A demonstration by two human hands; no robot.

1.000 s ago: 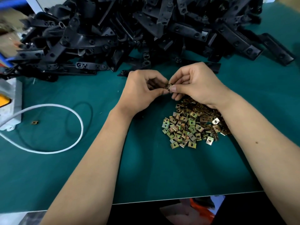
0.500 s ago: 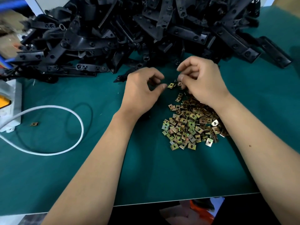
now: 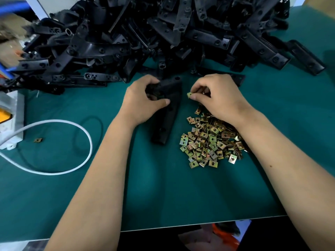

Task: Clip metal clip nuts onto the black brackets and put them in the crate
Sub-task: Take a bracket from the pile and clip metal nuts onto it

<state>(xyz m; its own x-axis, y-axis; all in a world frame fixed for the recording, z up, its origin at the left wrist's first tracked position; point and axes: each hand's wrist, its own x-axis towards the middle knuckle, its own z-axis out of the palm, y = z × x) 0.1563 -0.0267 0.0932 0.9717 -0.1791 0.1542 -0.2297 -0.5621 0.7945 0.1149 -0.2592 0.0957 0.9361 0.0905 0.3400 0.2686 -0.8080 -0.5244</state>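
My left hand [image 3: 143, 100] grips the upper end of a long black bracket [image 3: 167, 113] that lies on the green mat, its lower end pointing toward me. My right hand [image 3: 215, 96] pinches a brass-coloured clip nut [image 3: 189, 95] between thumb and forefinger, a short gap to the right of the bracket. A heap of loose clip nuts [image 3: 208, 142] lies just below my right hand. A big pile of black brackets [image 3: 145, 37] fills the far side of the table. No crate is in view.
A white cable [image 3: 76, 127] loops across the left of the green mat [image 3: 163, 196], running to a white box [image 3: 10, 120] at the left edge. One stray clip nut [image 3: 38, 140] lies near it. The table's front edge crosses the bottom of the view.
My left hand has taken a black bracket from the pile's edge and laid it on the mat. My right hand, which dropped nuts half a second ago, now holds one beside the bracket.
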